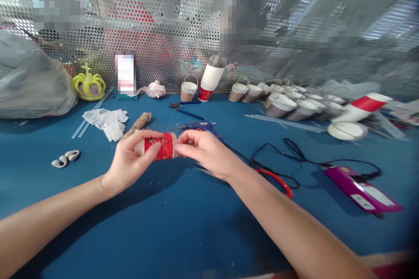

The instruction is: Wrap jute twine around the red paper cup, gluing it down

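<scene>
A red paper cup (165,146) with a gold pattern lies on its side in the air above the blue table. My left hand (132,157) is wrapped round it from the left, thumb across the front. Tan twine (174,145) circles the cup's right end. My right hand (203,150) is closed in a pinch against that end; whatever its fingertips grip is too small to make out. Just behind the cup lies a bundle of twine (139,124). A blue hot glue gun (199,126) rests behind my right hand, and red-handled scissors (278,181) lie partly under my right forearm.
Small twine-wrapped baskets (281,105) crowd the back right, near a purple power strip (362,189) with a black cord. Stacked cups (212,76), pliers (186,109) and a yellow crown-shaped piece (89,85) stand or lie along the back. White earbuds (65,159) sit at left.
</scene>
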### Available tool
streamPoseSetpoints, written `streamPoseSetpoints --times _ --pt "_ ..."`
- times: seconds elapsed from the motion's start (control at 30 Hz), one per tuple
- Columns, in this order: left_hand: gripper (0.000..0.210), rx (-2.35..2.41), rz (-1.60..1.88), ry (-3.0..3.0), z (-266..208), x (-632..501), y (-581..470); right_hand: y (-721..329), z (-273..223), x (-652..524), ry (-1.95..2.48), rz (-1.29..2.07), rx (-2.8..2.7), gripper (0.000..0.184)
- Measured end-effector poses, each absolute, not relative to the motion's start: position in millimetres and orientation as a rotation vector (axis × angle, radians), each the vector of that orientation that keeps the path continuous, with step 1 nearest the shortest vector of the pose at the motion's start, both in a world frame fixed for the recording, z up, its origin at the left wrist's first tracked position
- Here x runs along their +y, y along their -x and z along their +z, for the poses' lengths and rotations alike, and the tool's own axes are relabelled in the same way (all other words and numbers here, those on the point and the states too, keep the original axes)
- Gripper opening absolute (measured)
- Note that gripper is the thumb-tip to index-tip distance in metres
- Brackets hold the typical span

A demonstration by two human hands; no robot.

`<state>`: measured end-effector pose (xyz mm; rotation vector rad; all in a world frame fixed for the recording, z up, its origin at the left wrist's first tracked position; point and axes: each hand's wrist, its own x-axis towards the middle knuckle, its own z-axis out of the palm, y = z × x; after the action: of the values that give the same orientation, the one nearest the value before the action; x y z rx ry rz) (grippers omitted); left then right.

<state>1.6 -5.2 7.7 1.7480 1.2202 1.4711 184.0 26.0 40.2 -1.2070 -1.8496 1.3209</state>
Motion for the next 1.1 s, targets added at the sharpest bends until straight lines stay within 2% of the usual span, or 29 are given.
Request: streamPoseSetpoints --times 1.1 --pt "0.019 1.197 1.452 -1.488 4.2 1.1 -1.8 -183.5 42.7 23.8 1.160 1.380 -1.862 0.011"
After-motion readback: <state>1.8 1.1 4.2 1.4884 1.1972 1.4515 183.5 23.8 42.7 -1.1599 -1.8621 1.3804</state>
